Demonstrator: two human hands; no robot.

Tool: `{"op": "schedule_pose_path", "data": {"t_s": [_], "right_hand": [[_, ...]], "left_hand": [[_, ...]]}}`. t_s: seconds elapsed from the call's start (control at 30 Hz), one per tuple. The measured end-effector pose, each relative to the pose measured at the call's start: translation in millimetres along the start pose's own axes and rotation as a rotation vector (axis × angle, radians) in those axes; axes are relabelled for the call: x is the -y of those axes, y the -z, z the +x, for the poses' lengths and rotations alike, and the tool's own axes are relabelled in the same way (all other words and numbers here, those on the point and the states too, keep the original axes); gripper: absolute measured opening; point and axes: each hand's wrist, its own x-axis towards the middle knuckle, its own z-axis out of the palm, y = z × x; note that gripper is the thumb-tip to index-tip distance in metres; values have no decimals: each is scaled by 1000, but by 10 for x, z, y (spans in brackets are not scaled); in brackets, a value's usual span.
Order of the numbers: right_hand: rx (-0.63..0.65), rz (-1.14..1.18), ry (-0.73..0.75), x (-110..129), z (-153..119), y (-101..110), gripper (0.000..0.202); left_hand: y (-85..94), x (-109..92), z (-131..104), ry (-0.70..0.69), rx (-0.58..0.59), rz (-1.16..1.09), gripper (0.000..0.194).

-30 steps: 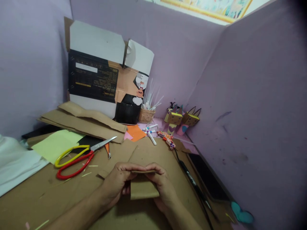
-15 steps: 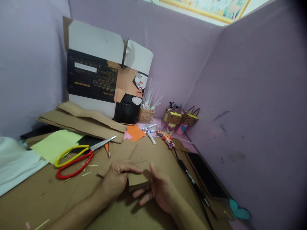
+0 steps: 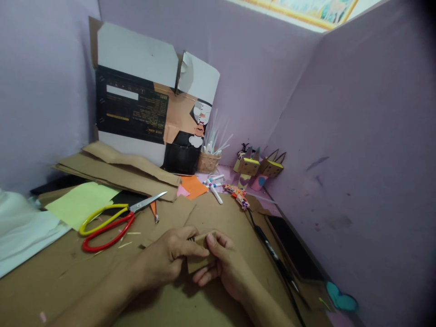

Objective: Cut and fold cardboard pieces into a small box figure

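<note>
Between my two hands is a small folded cardboard piece [image 3: 196,263], box-like, with a strip of dark print at its upper left edge. My left hand [image 3: 170,254] lies over its left side, index finger stretched across the top; the other fingers curl out of sight behind. My right hand [image 3: 221,261] grips the right side, thumb on top and fingers underneath. Left of my hands, scissors [image 3: 131,213] with one yellow and one red handle rest with their blades apart.
A cardboard sheet [image 3: 112,286] covers the table. Behind stand a flattened printed box [image 3: 136,104], a basket of glue sticks [image 3: 209,161] and cardboard animal figures [image 3: 250,168]. At right lie a patterned glue gun [image 3: 238,195], its black cord and a dark panel [image 3: 293,247].
My left hand has moved right, its index finger now reaching further across the cardboard piece. My right thumb has come down onto the piece, and its fingers have closed in underneath.
</note>
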Motion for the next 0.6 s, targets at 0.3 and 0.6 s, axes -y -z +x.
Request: {"op": "schedule_pose_path", "data": {"t_s": [0.3,0.6], "right_hand": [[-121,-112,70,0,39,51,42],[-130,-230,163,-109,18,-85,39]], "left_hand": [[164,-3,-6,260,-3,-416,46],[-118,-52,65,502,-231,-323,45]]}}
